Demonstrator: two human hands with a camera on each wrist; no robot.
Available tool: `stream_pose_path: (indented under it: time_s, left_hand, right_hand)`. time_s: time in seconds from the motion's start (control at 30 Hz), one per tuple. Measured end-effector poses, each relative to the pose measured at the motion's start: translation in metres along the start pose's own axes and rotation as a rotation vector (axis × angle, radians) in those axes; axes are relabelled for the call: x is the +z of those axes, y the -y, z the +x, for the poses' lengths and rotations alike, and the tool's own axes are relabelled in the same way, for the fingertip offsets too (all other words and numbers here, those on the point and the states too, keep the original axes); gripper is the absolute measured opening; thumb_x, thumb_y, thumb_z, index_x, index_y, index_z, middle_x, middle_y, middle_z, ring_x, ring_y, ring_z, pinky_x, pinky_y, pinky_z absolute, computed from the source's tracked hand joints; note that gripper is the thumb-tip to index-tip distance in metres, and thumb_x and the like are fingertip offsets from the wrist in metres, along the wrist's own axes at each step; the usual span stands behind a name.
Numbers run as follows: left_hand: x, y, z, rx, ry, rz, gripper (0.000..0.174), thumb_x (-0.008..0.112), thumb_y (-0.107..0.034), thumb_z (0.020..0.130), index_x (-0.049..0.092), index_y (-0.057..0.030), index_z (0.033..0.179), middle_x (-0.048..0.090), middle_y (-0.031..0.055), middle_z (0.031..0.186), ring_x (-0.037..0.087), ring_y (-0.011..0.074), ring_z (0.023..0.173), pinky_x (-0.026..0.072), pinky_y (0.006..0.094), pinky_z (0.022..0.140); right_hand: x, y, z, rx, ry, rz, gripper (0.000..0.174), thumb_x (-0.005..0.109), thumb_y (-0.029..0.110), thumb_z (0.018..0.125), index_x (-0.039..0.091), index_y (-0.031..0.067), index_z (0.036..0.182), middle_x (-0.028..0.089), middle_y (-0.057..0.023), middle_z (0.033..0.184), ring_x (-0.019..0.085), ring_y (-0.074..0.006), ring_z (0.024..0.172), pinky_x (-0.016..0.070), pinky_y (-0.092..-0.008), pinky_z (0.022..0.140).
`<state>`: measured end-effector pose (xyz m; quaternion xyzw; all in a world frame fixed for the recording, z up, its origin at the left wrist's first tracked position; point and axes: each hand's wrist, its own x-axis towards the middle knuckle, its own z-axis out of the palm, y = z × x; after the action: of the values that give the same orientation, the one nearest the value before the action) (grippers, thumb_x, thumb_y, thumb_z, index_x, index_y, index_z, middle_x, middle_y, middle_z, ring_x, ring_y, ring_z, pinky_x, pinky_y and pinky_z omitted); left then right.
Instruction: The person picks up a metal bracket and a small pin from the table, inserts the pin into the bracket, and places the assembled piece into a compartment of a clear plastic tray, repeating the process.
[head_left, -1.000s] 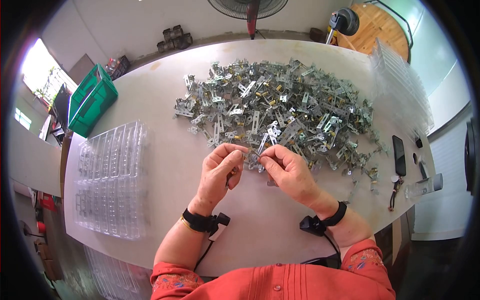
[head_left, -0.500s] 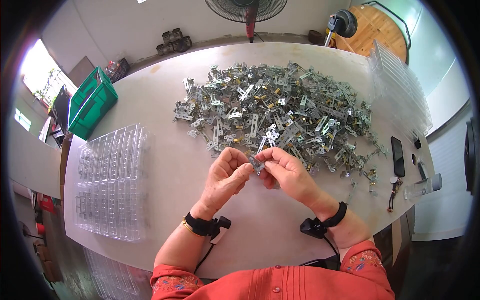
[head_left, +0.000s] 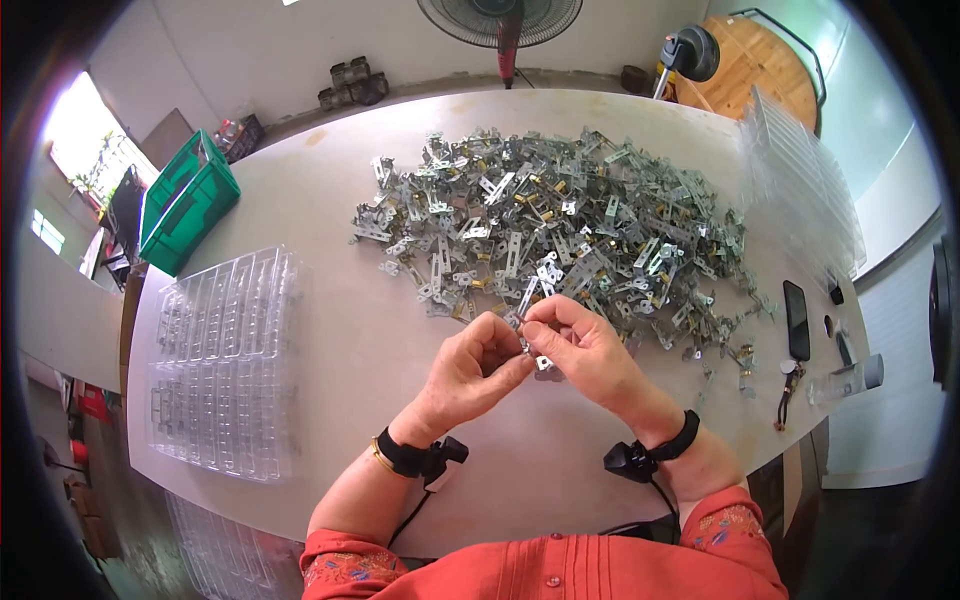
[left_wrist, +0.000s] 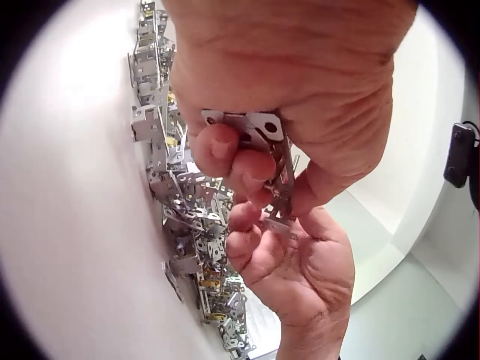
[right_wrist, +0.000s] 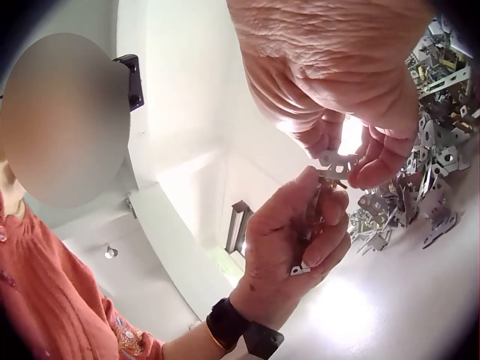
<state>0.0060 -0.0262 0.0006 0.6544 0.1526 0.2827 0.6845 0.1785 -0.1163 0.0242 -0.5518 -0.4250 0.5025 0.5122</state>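
Note:
Close together in front of a heap of metal brackets [head_left: 560, 215], both hands work on a small hole-punched metal bracket [right_wrist: 339, 165]. My left hand [head_left: 468, 372] pinches one end of it between thumb and fingertips. Its other fingers curl round a second metal bracket [left_wrist: 259, 124], which lies against the palm. Thumb and fingers of my right hand [head_left: 585, 352] pinch the other end of the worked bracket. The fingers hide much of that piece in the head view.
Clear plastic compartment trays [head_left: 220, 365] lie at the left, below a green crate [head_left: 188, 205]. More clear trays [head_left: 805, 185] stand at the right edge. A phone [head_left: 796, 320] and a clear bottle [head_left: 845, 380] lie at the right. A fan [head_left: 505, 25] stands beyond the table.
The left hand has shifted right and its wrist has turned, bringing it closer against the right hand. The bracket between them has turned and is now more covered by the fingers.

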Motion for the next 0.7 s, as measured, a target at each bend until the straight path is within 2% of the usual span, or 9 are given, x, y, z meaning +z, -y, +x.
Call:
stream_pose_path:
  time_s: [0.07, 0.1, 0.2, 0.3, 0.47, 0.53, 0.6, 0.67, 0.7]
  left_hand:
    - [0.002, -0.008, -0.002, -0.046, -0.052, 0.048, 0.019, 0.071, -0.003, 0.092, 0.054, -0.0026, 0.100, 0.059, -0.0021, 0.087, 0.055, 0.0018, 0.078, 0.0465, 0.0187, 0.067]
    - [0.004, -0.007, -0.002, 0.000, -0.125, 0.098, 0.018, 0.070, -0.003, 0.093, 0.053, -0.0021, 0.100, 0.060, -0.0014, 0.089, 0.055, 0.0019, 0.078, 0.0466, 0.0188, 0.067]
    - [0.003, 0.002, 0.000, 0.093, -0.248, 0.234, 0.018, 0.070, -0.003, 0.093, 0.054, -0.0019, 0.099, 0.060, -0.0007, 0.088, 0.056, 0.0020, 0.079, 0.0467, 0.0186, 0.067]
    - [0.006, 0.009, -0.001, 0.164, -0.258, 0.331, 0.018, 0.071, -0.003, 0.092, 0.054, -0.0016, 0.098, 0.060, -0.0011, 0.084, 0.055, 0.0020, 0.073, 0.0460, 0.0185, 0.062]
    - [0.010, -0.004, -0.002, 0.208, -0.208, 0.404, 0.023, 0.076, -0.007, 0.089, 0.055, -0.0014, 0.095, 0.061, -0.0008, 0.080, 0.055, 0.0018, 0.069, 0.0452, 0.0195, 0.058]
    - [0.008, -0.006, -0.004, 0.172, -0.176, 0.415, 0.024, 0.075, -0.009, 0.090, 0.055, -0.0012, 0.099, 0.060, -0.0003, 0.082, 0.055, 0.0033, 0.071, 0.0465, 0.0208, 0.061]
    - [0.007, -0.005, -0.002, 0.206, -0.184, 0.293, 0.023, 0.070, -0.013, 0.095, 0.054, -0.0009, 0.106, 0.061, 0.0007, 0.088, 0.057, 0.0050, 0.076, 0.0480, 0.0222, 0.067]
    - [0.000, -0.002, -0.002, 0.180, -0.164, 0.311, 0.027, 0.061, -0.023, 0.102, 0.054, 0.0008, 0.113, 0.061, 0.0023, 0.095, 0.060, 0.0071, 0.082, 0.0497, 0.0245, 0.072]
    - [0.001, -0.005, -0.001, 0.102, -0.168, 0.198, 0.027, 0.061, -0.024, 0.102, 0.056, 0.0009, 0.111, 0.062, 0.0024, 0.091, 0.060, 0.0077, 0.079, 0.0498, 0.0245, 0.071]
  right_hand:
    - [0.002, -0.007, 0.003, -0.217, -0.126, -0.060, 0.011, 0.062, 0.020, 0.101, 0.063, 0.0093, 0.105, 0.056, 0.0056, 0.080, 0.049, -0.0020, 0.068, 0.0419, -0.0205, 0.059]
    - [0.003, -0.004, 0.002, -0.224, -0.124, -0.061, 0.011, 0.062, 0.020, 0.101, 0.063, 0.0093, 0.105, 0.056, 0.0056, 0.080, 0.049, -0.0020, 0.068, 0.0419, -0.0205, 0.059]
    - [0.003, 0.005, -0.002, -0.175, -0.119, -0.059, 0.012, 0.061, 0.021, 0.102, 0.063, 0.0095, 0.106, 0.060, 0.0037, 0.084, 0.055, -0.0030, 0.071, 0.0463, -0.0209, 0.063]
    - [0.005, 0.004, -0.004, -0.078, -0.020, 0.062, 0.013, 0.057, 0.019, 0.104, 0.061, 0.0075, 0.107, 0.066, 0.0008, 0.090, 0.065, -0.0076, 0.083, 0.0541, -0.0240, 0.073]
    - [0.001, 0.005, -0.001, -0.012, -0.009, 0.064, 0.012, 0.058, 0.016, 0.104, 0.061, 0.0048, 0.106, 0.066, -0.0004, 0.089, 0.065, -0.0082, 0.080, 0.0541, -0.0241, 0.071]
    - [0.001, 0.001, 0.001, -0.095, -0.051, 0.058, 0.011, 0.058, 0.015, 0.104, 0.061, 0.0038, 0.104, 0.067, -0.0017, 0.090, 0.065, -0.0086, 0.079, 0.0543, -0.0236, 0.069]
    - [0.001, 0.005, 0.001, -0.134, -0.076, 0.075, 0.011, 0.057, 0.014, 0.103, 0.061, 0.0034, 0.103, 0.067, -0.0024, 0.091, 0.065, -0.0087, 0.079, 0.0545, -0.0237, 0.069]
    - [0.000, 0.009, 0.000, -0.166, -0.104, 0.096, 0.011, 0.057, 0.013, 0.103, 0.061, 0.0030, 0.102, 0.067, -0.0031, 0.092, 0.065, -0.0088, 0.078, 0.0548, -0.0237, 0.069]
    - [-0.002, 0.011, 0.001, -0.188, -0.130, 0.085, 0.011, 0.056, 0.013, 0.104, 0.060, 0.0026, 0.102, 0.067, -0.0033, 0.092, 0.065, -0.0090, 0.078, 0.0552, -0.0241, 0.070]
